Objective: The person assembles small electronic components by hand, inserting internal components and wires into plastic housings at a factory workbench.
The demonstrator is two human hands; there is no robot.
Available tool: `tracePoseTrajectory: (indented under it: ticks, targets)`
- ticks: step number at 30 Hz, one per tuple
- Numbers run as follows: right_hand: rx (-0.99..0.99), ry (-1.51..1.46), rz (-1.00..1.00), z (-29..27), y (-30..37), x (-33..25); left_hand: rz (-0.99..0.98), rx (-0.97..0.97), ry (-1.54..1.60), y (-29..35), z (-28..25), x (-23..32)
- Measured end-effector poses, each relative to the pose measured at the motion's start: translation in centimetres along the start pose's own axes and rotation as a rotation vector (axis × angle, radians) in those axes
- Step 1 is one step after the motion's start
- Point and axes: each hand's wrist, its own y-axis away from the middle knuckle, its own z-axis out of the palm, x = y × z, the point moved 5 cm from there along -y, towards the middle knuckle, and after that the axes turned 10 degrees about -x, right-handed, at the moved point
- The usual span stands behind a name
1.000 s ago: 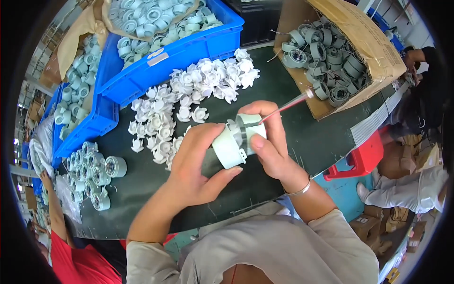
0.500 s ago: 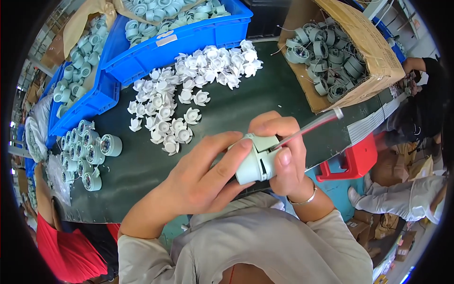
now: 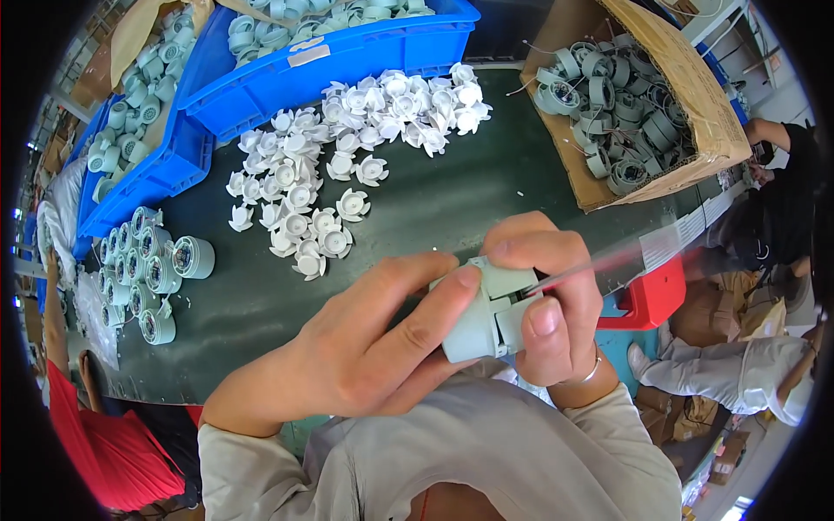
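Note:
Both hands meet low over the front of the table around a pale green, cylindrical plastic housing point(image 3: 469, 337). My left hand point(image 3: 369, 343) is closed on its left side, with thumb and fingers pressed on the shell. My right hand point(image 3: 556, 295) steadies the right side and also grips a slim, reddish stick-like tool point(image 3: 584, 267), blurred along its outer length. The tool's inner end sits at a dark slot between the housing's parts; its very tip is hidden. Beyond the hands lie many white, petal-shaped plastic pieces point(image 3: 352, 206).
Round pale green units with dark faces point(image 3: 193, 258) stand grouped at left. Blue bins point(image 3: 330, 65) of green rings stand at the back. A cardboard box point(image 3: 721, 139) of grey-green wired rings is at right, above a red stool point(image 3: 656, 295). Other people work at both sides.
Both hands and the housing have shifted slightly right in the picture. The tool has swung lower at its outer end and now blurs. The housing's slot faces more into view.

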Motion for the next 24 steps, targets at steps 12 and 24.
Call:
tracePoseTrajectory:
  ticks: [12, 24]
  targets:
    - [-0.006, -0.054, 0.045, 0.1, -0.7, 0.4, -0.03, 0.101, 0.06, 0.0, -0.5, -0.4]
    - [0.002, -0.105, 0.122, 0.7, -0.7, 1.7, -0.063, 0.176, -0.048, 0.2, 0.7, -0.8]
